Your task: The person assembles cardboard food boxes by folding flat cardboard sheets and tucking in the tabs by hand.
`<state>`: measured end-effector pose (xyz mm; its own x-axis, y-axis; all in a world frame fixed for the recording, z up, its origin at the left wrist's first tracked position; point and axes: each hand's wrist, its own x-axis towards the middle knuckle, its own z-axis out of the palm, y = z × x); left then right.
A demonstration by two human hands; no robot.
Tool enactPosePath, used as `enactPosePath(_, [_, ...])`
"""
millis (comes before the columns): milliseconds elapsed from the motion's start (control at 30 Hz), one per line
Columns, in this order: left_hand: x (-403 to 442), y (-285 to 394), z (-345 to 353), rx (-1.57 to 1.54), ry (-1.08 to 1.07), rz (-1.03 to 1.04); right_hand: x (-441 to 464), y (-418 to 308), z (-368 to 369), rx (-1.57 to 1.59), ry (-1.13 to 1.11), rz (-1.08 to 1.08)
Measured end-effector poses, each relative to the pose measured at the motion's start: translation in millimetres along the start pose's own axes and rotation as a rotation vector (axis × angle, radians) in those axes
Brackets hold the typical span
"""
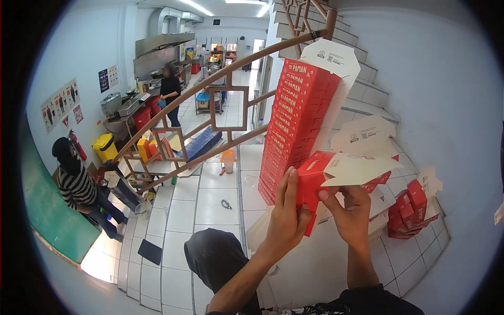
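Note:
A red cardboard food box (315,176) with a cream inside is held up in front of me, its pale flap (362,170) sticking out to the right. My left hand (289,210) grips its left side, fingers along the red panel. On the near side, my right hand (346,207) has its thumb against the box and its fingers curled under the flap. Just behind stands a tall stack of nested red boxes (299,110) lettered "SI PAMAN", with a cream lid upright at the top.
More red boxes (412,210) sit on the tiles at the right. A brown metal railing (231,68) runs along the left, with stairs (367,89) rising behind the stack. Beyond the railing, one person (169,94) stands in the kitchen and another (84,184) near a green board.

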<state>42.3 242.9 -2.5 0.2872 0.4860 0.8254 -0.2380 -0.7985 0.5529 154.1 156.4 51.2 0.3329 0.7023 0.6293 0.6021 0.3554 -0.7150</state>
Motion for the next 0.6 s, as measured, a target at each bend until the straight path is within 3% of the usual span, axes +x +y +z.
enactPosePath(67, [-1.9,-1.9,0.4,-0.065,0.009,-0.048,-3.3,-0.4,9.5,0.164,0.103,-0.006])
enactPosePath(167, [-0.2,-4.5,0.2,0.025,0.050,0.038,-12.6,1.7,12.8,0.275,0.036,0.033])
enactPosePath(233, [-2.0,-4.7,0.3,-0.054,0.031,0.003,-11.4,-5.4,10.9,-0.037,-0.035,-0.166])
enactPosePath(367, [-0.5,-7.2,0.7,-0.050,0.012,0.018,-20.5,8.8,7.9,0.096,0.029,-0.079])
enactPosePath(433, [-0.4,-7.4,-0.5,-0.099,0.019,0.060,-28.2,21.8,3.1,0.035,-0.004,-0.037])
enactPosePath(500, [-0.2,-7.9,1.1,-0.140,0.026,0.087,-34.6,38.5,-7.6,-0.287,-0.165,-0.026])
enactPosePath(600, [-2.9,-8.9,5.7,-0.261,0.054,0.042,-37.6,35.8,-3.5,-0.234,-0.129,-0.082])
